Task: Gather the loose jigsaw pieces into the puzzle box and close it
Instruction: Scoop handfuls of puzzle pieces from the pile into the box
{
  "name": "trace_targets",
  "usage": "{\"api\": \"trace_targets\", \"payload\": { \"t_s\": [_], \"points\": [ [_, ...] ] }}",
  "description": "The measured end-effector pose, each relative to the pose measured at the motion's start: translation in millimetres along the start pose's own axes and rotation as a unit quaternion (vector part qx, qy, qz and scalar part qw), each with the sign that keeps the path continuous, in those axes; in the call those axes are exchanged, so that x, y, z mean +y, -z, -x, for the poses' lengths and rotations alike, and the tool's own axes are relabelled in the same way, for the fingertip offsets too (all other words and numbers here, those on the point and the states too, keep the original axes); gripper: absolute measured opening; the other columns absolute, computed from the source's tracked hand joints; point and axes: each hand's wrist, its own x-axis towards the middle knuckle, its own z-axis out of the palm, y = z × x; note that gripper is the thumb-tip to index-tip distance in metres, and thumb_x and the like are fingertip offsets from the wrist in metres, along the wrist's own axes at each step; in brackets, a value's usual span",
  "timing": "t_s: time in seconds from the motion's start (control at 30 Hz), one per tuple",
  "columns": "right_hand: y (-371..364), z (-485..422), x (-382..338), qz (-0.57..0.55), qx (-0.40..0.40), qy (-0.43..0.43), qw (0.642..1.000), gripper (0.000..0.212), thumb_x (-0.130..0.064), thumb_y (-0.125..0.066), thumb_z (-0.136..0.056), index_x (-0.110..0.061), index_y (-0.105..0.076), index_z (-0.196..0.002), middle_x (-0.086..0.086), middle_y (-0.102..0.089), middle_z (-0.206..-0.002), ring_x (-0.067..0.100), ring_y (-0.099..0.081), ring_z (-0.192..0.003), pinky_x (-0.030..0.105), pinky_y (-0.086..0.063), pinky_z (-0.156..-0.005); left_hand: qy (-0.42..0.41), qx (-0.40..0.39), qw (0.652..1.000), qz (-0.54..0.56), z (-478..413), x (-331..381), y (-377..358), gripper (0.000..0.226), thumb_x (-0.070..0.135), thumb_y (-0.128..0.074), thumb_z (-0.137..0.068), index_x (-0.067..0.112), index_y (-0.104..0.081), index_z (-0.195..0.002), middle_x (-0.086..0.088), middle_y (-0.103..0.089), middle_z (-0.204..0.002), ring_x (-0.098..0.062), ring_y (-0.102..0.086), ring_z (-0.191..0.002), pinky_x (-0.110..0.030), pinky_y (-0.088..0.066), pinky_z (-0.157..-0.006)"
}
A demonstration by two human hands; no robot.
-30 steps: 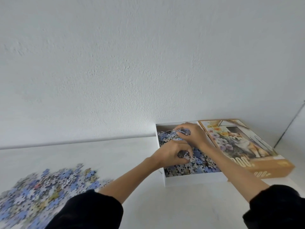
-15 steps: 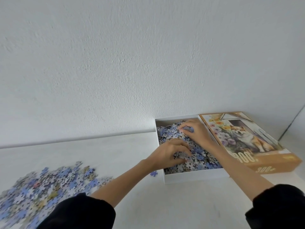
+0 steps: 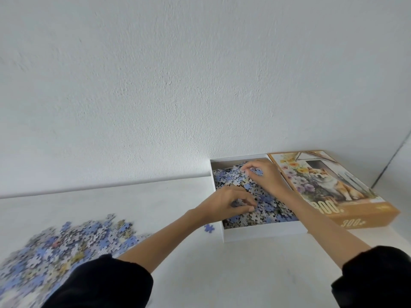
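We read both hands as levelling the heap so the lid can seat later. The left hand [image 3: 226,203] reaches over the near-left corner of the white puzzle box [image 3: 262,234]. Its fingers curl down onto the pieces inside. The right hand [image 3: 264,176] works toward the box's 12 o'clock end with its fingertips bent on the pieces. We cannot tell whether either hand pinches anything or only presses.

The box sits at 2 o'clock on the table [image 3: 155,203], filled nearly to its rim. Its printed lid [image 3: 333,190] lies face up, touching its 3 o'clock side. A large loose pile [image 3: 66,247] waits at 8 o'clock. One stray blue piece [image 3: 209,228] lies just outside the box at its 9 o'clock wall.
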Motion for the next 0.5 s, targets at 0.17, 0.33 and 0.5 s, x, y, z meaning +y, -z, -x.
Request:
{"api": "trace_targets", "payload": {
  "t_s": [0.17,0.33,0.5],
  "points": [
    [-6.4,-4.3,-14.9,-0.010,0.022,0.016,1.000,0.016,-0.014,-0.059,-0.087,-0.023,-0.069,-0.095,-0.006,-0.068,-0.093,0.010,-0.055,-0.090,0.019,-0.041,-0.078,-0.012,0.045,0.999,-0.009,20.5,6.6,17.4,0.019,0.023,-0.061,-0.089,0.011,-0.069,-0.102,-0.001,-0.068,-0.098,-0.007,-0.060,-0.087,-0.026,-0.050,-0.078],
    [-27.9,4.2,-56.7,-0.036,0.036,0.053,0.997,0.017,-0.010,-0.060,-0.086,-0.019,-0.069,-0.097,-0.005,-0.067,-0.089,-0.001,-0.054,-0.084,0.008,-0.036,-0.075,0.001,0.088,0.996,-0.017,63.7,10.4,44.1,0.019,0.026,-0.059,-0.090,0.013,-0.070,-0.098,0.004,-0.069,-0.097,-0.006,-0.062,-0.084,-0.024,-0.050,-0.076],
    [-64.0,24.5,-98.4,-0.054,0.019,0.077,0.995,0.022,-0.003,-0.061,-0.082,-0.017,-0.068,-0.098,-0.001,-0.067,-0.088,0.014,-0.060,-0.085,0.018,-0.045,-0.076,0.032,0.101,0.993,-0.043,124.1,5.9,67.8,0.015,0.023,-0.059,-0.090,0.016,-0.069,-0.097,0.010,-0.068,-0.095,-0.001,-0.062,-0.084,-0.018,-0.049,-0.077]
  ]
}}
